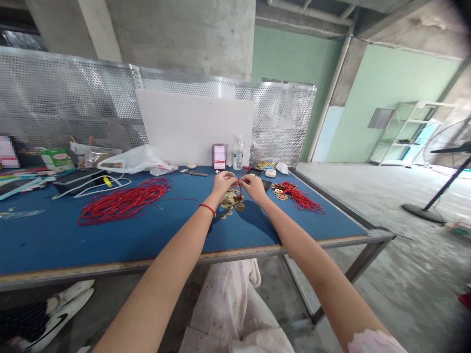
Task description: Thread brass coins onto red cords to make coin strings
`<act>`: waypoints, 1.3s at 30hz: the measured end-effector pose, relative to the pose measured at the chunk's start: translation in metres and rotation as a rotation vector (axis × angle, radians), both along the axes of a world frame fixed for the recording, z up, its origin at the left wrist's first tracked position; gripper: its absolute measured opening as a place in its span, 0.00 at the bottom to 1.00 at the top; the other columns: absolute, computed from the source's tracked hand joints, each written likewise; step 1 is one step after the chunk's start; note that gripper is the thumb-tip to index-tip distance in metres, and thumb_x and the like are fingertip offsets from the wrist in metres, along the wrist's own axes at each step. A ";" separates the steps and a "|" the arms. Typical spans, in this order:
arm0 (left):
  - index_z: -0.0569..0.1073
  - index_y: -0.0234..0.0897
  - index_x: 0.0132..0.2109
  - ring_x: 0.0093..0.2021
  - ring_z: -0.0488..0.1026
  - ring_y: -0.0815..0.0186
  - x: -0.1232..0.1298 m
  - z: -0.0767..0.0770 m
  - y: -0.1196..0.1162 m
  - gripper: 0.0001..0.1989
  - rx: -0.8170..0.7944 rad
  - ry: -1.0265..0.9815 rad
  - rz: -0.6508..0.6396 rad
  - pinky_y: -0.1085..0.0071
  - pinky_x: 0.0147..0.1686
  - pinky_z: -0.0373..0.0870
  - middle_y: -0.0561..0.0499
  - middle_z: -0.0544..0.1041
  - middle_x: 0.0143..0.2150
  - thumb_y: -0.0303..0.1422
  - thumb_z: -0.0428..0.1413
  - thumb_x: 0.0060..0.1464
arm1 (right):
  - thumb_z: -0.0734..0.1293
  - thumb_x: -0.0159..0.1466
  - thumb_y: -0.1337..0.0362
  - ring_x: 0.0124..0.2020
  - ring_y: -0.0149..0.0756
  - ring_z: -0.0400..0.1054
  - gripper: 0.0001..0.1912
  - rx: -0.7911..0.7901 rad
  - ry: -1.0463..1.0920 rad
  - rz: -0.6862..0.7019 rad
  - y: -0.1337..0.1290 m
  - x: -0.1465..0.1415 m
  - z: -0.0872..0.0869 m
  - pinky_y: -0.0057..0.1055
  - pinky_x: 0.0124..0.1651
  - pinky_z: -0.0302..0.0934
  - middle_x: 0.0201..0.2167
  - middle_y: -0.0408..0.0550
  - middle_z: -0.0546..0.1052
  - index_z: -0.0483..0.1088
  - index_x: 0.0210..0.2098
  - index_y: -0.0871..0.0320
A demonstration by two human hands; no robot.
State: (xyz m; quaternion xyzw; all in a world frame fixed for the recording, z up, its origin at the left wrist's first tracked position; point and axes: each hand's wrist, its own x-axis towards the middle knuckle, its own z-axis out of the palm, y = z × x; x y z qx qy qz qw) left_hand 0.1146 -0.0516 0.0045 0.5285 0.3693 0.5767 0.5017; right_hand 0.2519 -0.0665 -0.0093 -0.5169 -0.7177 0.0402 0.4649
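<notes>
Above a heap of brass-coloured coins (228, 201), both hands pinch a short red cord (240, 188) between them. My left hand (223, 183) closes its fingertips at the cord's left side. From the right, my right hand (253, 185) grips the same cord with thumb and forefinger. Its lower part hangs down to the coins; whether it passes through one I cannot tell. A large bundle of loose red cords (125, 201) lies to the left. On the right, a bunch of coins tied with red cords (300, 197) rests on the blue tabletop (176, 240).
Behind the hands stand an upright phone (219, 157) and a water bottle (238, 154). A white plastic bag (138, 159) and a black box with a white cable (79, 182) lie at the back left. A floor fan (427, 208) stands off to the right. Another person's shoe (61, 318) shows below left.
</notes>
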 end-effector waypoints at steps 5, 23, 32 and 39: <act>0.68 0.32 0.33 0.27 0.74 0.67 0.002 0.002 -0.003 0.10 -0.015 -0.004 -0.011 0.67 0.38 0.73 0.52 0.73 0.24 0.18 0.58 0.44 | 0.65 0.59 0.65 0.31 0.35 0.68 0.07 -0.020 -0.042 -0.079 -0.006 -0.001 0.003 0.28 0.33 0.56 0.29 0.46 0.78 0.76 0.30 0.56; 0.69 0.31 0.34 0.28 0.75 0.67 -0.001 0.000 0.000 0.14 -0.006 -0.022 -0.048 0.67 0.40 0.74 0.50 0.76 0.26 0.22 0.65 0.40 | 0.67 0.58 0.63 0.29 0.34 0.69 0.05 0.032 0.038 -0.121 -0.012 -0.001 0.006 0.28 0.33 0.58 0.26 0.44 0.78 0.75 0.28 0.55; 0.69 0.30 0.33 0.29 0.75 0.67 0.000 0.003 -0.002 0.14 -0.019 -0.046 -0.058 0.67 0.41 0.74 0.50 0.75 0.25 0.21 0.65 0.39 | 0.66 0.58 0.64 0.30 0.35 0.69 0.04 0.066 -0.006 -0.121 -0.010 -0.001 0.005 0.28 0.34 0.57 0.27 0.43 0.77 0.73 0.30 0.54; 0.70 0.30 0.32 0.27 0.74 0.67 0.000 0.003 -0.002 0.10 -0.019 -0.059 -0.040 0.67 0.41 0.73 0.50 0.75 0.24 0.20 0.62 0.40 | 0.65 0.60 0.64 0.32 0.34 0.69 0.05 0.030 -0.011 -0.082 -0.008 -0.001 0.004 0.28 0.35 0.57 0.29 0.43 0.77 0.73 0.31 0.55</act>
